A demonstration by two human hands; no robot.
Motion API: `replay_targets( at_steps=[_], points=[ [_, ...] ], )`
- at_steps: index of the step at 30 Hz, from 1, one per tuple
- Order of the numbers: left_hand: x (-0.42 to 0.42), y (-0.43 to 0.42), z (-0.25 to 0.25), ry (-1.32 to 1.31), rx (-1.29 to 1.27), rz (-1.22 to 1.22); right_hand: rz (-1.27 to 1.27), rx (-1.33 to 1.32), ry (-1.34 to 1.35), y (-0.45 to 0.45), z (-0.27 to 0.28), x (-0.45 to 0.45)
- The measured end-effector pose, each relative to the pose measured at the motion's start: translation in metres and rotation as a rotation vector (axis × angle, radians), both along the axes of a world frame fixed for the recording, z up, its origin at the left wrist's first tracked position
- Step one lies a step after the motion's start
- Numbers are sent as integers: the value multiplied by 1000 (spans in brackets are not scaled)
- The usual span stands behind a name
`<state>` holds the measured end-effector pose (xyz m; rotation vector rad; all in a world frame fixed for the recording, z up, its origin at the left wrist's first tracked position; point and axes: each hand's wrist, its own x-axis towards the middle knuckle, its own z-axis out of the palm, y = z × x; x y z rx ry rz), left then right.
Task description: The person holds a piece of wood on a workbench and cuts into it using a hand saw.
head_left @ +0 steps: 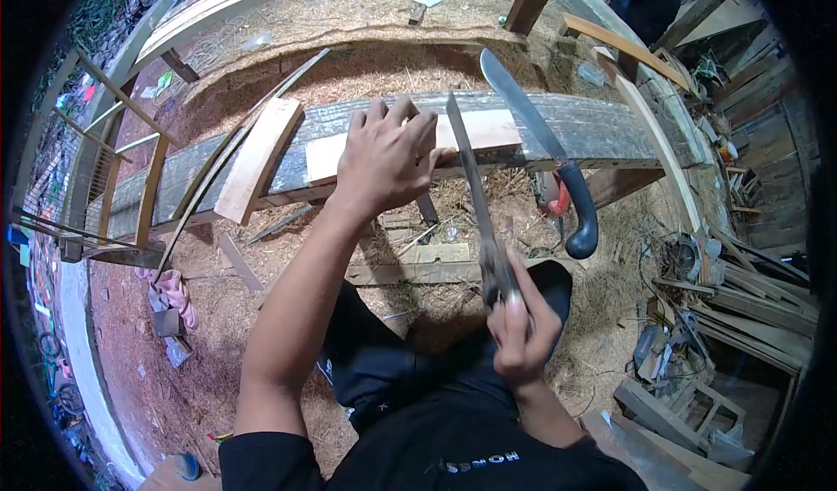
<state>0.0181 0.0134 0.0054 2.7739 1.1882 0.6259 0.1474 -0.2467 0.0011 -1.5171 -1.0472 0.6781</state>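
Note:
My left hand (384,155) grips a short pale wooden board (479,131), fingers curled over its top and thumb at the near edge. The board lies along a weathered grey beam (593,125). In my right hand (520,325), closed around the dark handle, is a handsaw (475,181), seen nearly edge-on. Its long narrow blade points away from me and crosses the board just right of my left hand; whether the teeth touch the wood I cannot tell. A machete (532,116) with a black handle rests across the beam to the right.
Another pale board (260,160) leans over the beam at left, beside thin curved strips (235,142). Below the beam shows a red-handled tool (558,196). Stacked timber (750,317) lies at right. Shavings cover the ground. Another person (649,3) is at the upper right.

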Motion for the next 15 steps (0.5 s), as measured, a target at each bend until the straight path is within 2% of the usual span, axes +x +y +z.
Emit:
replay_targets(
  at_steps=[1, 3, 6, 9, 10, 13, 15],
  points=[
    [0, 0, -1, 0, -7, 1, -18, -92, 96, -17, 7, -1],
    [3, 1, -1, -9, -33, 3, -25, -79, 174, -3, 8, 3],
    [2, 2, -1, -13, -18, -17, 14, 53, -13, 69, 5, 14],
    [0, 0, 2, -2, -45, -10, 29, 70, -6, 75, 2, 9],
    [1, -1, 0, -4, -17, -3, 15, 78, -77, 54, -3, 9],
    [1, -1, 1, -8, -12, 6, -11, -62, 90, -12, 9, 1],
    [2, -2, 0, -7, -36, -3, -14, -83, 188, -15, 18, 4]
  ],
)
